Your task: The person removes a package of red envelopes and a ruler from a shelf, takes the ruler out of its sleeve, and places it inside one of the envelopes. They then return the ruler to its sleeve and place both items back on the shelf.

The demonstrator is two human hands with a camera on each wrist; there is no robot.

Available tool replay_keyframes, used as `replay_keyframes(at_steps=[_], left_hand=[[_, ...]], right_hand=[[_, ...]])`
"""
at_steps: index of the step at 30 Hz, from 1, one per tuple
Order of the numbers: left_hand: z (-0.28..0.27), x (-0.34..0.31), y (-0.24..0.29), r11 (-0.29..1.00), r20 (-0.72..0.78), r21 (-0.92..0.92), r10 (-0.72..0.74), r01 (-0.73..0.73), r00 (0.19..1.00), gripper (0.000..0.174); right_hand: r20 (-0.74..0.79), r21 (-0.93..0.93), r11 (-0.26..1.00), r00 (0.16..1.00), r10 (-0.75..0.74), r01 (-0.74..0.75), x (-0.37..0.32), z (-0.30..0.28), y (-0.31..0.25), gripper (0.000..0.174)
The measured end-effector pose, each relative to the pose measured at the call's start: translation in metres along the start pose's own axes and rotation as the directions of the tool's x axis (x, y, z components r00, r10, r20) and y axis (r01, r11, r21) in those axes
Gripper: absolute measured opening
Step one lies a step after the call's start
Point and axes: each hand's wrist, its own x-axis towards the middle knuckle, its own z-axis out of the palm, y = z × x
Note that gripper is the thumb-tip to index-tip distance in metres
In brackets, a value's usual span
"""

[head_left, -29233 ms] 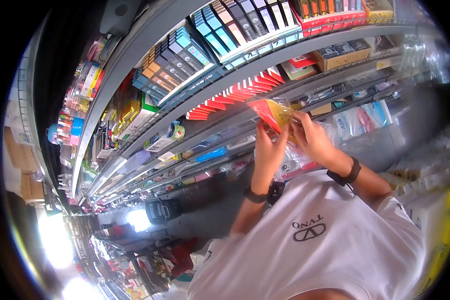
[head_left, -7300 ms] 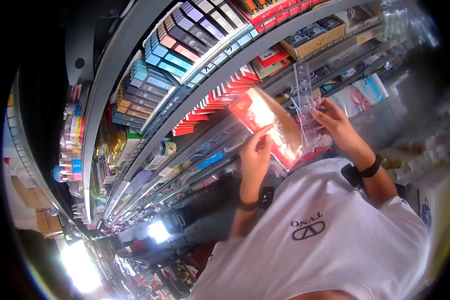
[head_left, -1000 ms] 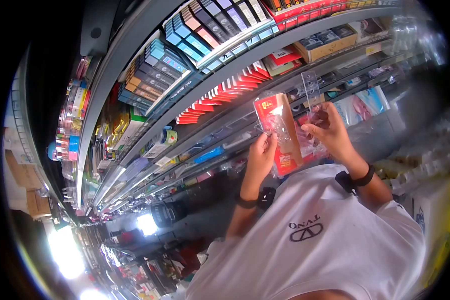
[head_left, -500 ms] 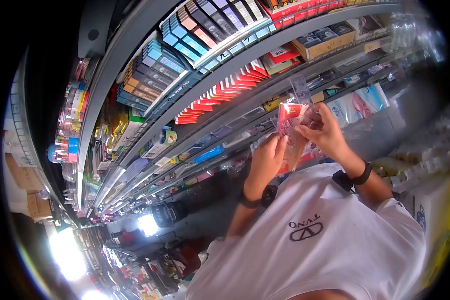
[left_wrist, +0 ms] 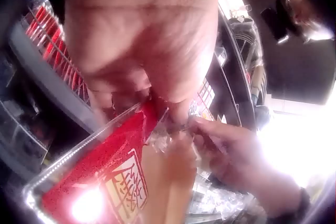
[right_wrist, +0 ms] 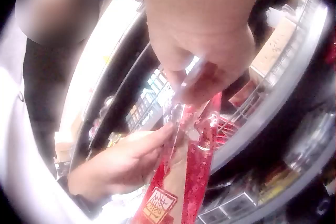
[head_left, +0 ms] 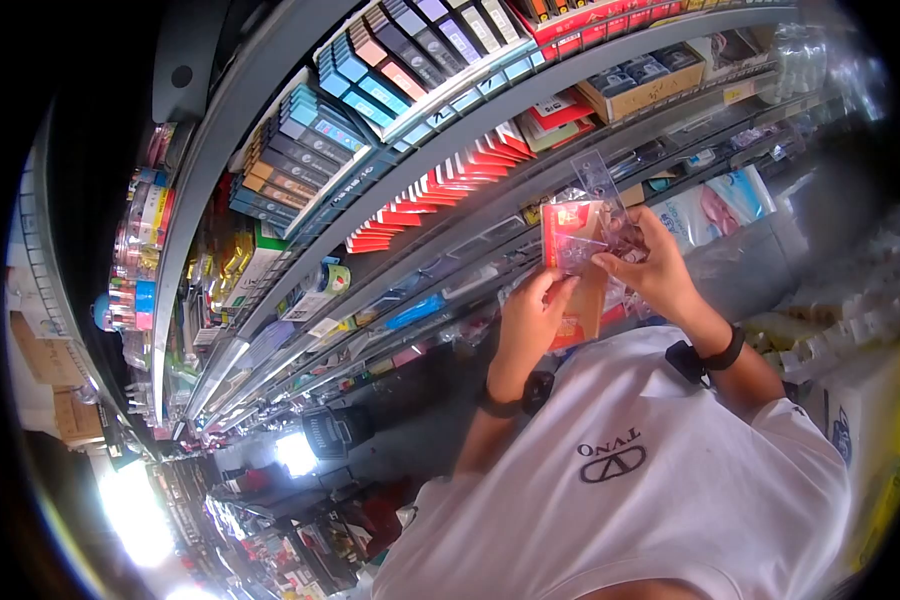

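Note:
My left hand (head_left: 532, 315) pinches a red-and-tan packet (head_left: 560, 232) in shiny clear plastic near its middle. Up close in the left wrist view, the packet's red face (left_wrist: 94, 174) carries a yellow printed character. A clear plastic strip (head_left: 592, 176), with what looks like a hole at its top, is gripped by my right hand (head_left: 657, 268) at its lower part. Strip and packet overlap in the head view, and both hands are close together. In the right wrist view, the packet (right_wrist: 198, 174) hangs below the right hand (right_wrist: 210, 40), and the left fingers touch its side.
Shelves in front hold rows of slim boxes (head_left: 365, 80), a fan of red packets (head_left: 440, 190) and a cardboard box of dark items (head_left: 650, 75). A bag with a pink item (head_left: 720, 210) hangs beyond my right hand. A dark basket (head_left: 336, 430) stands in the aisle.
The packet was held apart from the right hand a second ago; now the hands are closer together and the clear strip overlaps it. The left hand has shifted its hold slightly.

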Motion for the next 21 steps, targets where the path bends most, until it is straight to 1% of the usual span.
replay_keyframes(at_steps=[1, 2, 4, 5, 8, 13, 14, 16, 17, 19, 20, 21], left_hand=[[0.000, 0.000, -0.001, 1.000, -0.006, 0.005, 0.012, -0.011, 1.000, 0.025], [0.000, 0.000, -0.001, 1.000, -0.011, 0.011, 0.024, -0.023, 1.000, 0.025], [-0.001, 0.001, -0.001, 0.991, 0.010, -0.121, -0.052, 0.053, 0.999, 0.026], [-0.002, 0.001, 0.000, 0.978, 0.024, -0.186, -0.090, 0.093, 0.996, 0.026], [-0.005, 0.002, 0.006, 0.963, 0.036, -0.215, -0.157, 0.161, 0.987, 0.026], [-0.004, 0.000, -0.003, 0.940, 0.115, -0.281, -0.165, 0.192, 0.980, 0.025], [-0.004, 0.000, -0.005, 0.936, 0.132, -0.291, -0.165, 0.197, 0.977, 0.024], [0.000, 0.000, -0.013, 0.921, 0.116, -0.340, -0.160, 0.191, 0.980, 0.024], [0.001, 0.000, -0.015, 0.912, 0.108, -0.365, -0.160, 0.189, 0.981, 0.024], [-0.003, 0.002, -0.009, 0.889, 0.083, -0.393, -0.219, 0.234, 0.972, 0.025], [-0.005, 0.004, -0.007, 0.877, 0.071, -0.407, -0.250, 0.257, 0.966, 0.025], [-0.005, 0.004, -0.008, 0.834, 0.032, -0.493, -0.267, 0.248, 0.963, 0.025]], right_hand=[[-0.003, -0.006, 1.000, 1.000, -0.008, 0.008, 0.000, 0.000, 0.000, 0.037], [0.003, -0.009, 1.000, 1.000, 0.022, -0.022, 0.000, -0.001, -0.002, 0.037], [0.014, -0.015, 0.997, 0.997, 0.081, -0.081, 0.000, -0.003, -0.008, 0.037], [0.016, -0.029, 0.996, 0.996, 0.083, -0.083, 0.001, -0.003, -0.007, 0.037], [0.024, -0.052, 0.995, 0.996, 0.082, -0.080, 0.002, -0.003, -0.003, 0.038], [0.033, -0.038, 0.998, 0.998, 0.056, -0.055, 0.004, -0.003, -0.001, 0.038], [0.040, -0.017, 0.998, 0.997, 0.062, -0.061, 0.004, -0.003, -0.002, 0.038], [0.056, 0.025, 0.997, 0.996, 0.075, -0.077, 0.004, -0.002, -0.004, 0.038], [0.053, 0.047, 0.997, 0.997, 0.052, -0.055, 0.004, -0.002, -0.001, 0.038], [0.048, 0.090, 0.996, 0.999, 0.007, -0.011, 0.005, -0.003, 0.007, 0.037], [0.002, 0.138, 0.990, 1.000, 0.017, -0.017, 0.007, -0.006, 0.009, 0.035], [-0.043, 0.188, 0.982, 0.999, 0.028, -0.019, 0.010, -0.008, 0.010, 0.032]])
